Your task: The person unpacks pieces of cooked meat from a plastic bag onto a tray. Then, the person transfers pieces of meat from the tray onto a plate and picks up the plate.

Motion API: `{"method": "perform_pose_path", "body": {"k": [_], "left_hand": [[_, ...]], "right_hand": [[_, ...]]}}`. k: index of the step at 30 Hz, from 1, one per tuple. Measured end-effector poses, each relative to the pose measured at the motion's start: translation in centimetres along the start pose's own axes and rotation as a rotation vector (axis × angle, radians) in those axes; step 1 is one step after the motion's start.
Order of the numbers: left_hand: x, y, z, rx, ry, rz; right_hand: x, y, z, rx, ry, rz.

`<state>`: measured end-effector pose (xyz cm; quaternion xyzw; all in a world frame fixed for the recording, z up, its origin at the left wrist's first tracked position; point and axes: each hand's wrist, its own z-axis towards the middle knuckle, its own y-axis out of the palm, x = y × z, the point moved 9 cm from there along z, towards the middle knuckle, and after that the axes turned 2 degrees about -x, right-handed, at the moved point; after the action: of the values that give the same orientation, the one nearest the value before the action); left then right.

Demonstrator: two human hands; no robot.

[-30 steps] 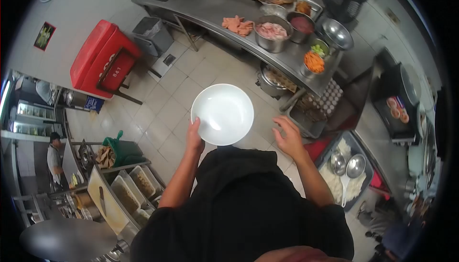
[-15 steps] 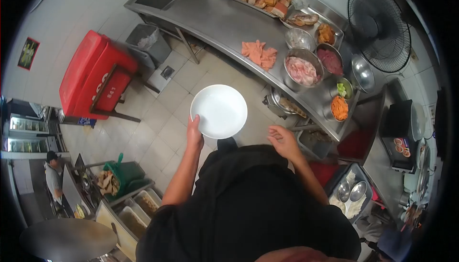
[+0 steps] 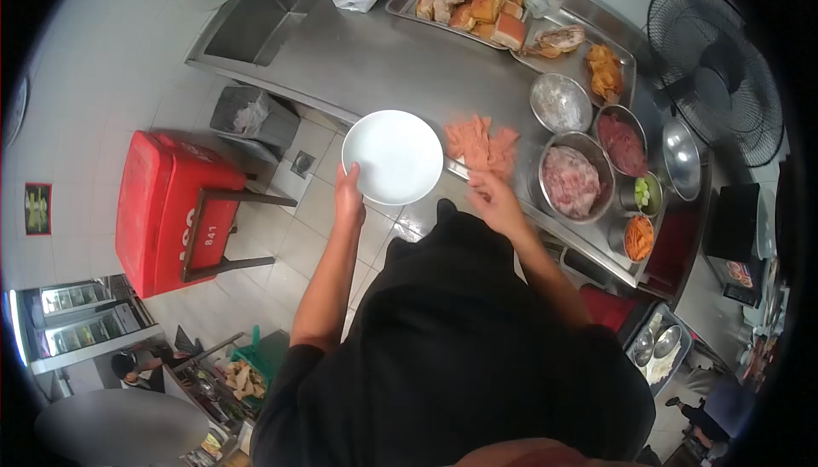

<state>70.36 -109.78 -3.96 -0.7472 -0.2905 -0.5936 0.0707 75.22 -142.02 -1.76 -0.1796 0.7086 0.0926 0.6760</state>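
Note:
A white round bowl (image 3: 393,158) is gripped at its near-left rim by my left hand (image 3: 349,197), with the thumb over the edge. The bowl appears to hold nothing. My right hand (image 3: 494,201) is at the front edge of the steel counter (image 3: 375,66), its fingers loosely bent and holding nothing I can see. Just beyond those fingers lies a crumpled salmon-pink cloth (image 3: 482,145); whether they touch it I cannot tell. To the right of the cloth stands a steel bowl of pale pink raw meat (image 3: 572,181).
Trays of roasted pork chunks (image 3: 486,7) and a cooked bird (image 3: 603,72) line the back. Smaller bowls hold carrot strips (image 3: 639,238), green pieces (image 3: 648,194) and red meat (image 3: 623,145). A fan (image 3: 716,75) stands right; a red bin (image 3: 175,216) and grey trash bin (image 3: 253,118), left.
I have moved closer to the counter, so it fills more of the view. The bowl stays in my left hand, and my right hand has come up near the cloth.

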Motion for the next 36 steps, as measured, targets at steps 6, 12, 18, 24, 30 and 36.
{"method": "perform_pose_path", "body": {"k": [6, 12, 18, 24, 30, 36], "left_hand": [[1.3, 1.0, 10.9, 0.031, -0.042, 0.111], [0.1, 3.7, 19.3, -0.076, -0.144, 0.114], [-1.7, 6.6, 26.6, -0.272, -0.224, 0.135], [-1.3, 8.6, 31.0, -0.445, -0.030, 0.405], [2.0, 9.2, 31.9, -0.548, 0.056, 0.664], [3.7, 8.8, 33.6, -0.607, 0.306, 0.791]], "right_hand": [[-2.2, 1.0, 11.3, 0.111, -0.308, -0.706], [-1.6, -0.6, 13.2, 0.137, -0.196, -1.021], [1.2, -3.8, 13.9, 0.323, 0.123, -1.087], [-7.8, -3.1, 19.4, 0.712, 0.021, -0.861], [-15.5, -2.4, 31.9, 0.728, -0.207, -0.871], [-14.8, -4.5, 47.7, 0.571, -0.242, -1.116]]}}
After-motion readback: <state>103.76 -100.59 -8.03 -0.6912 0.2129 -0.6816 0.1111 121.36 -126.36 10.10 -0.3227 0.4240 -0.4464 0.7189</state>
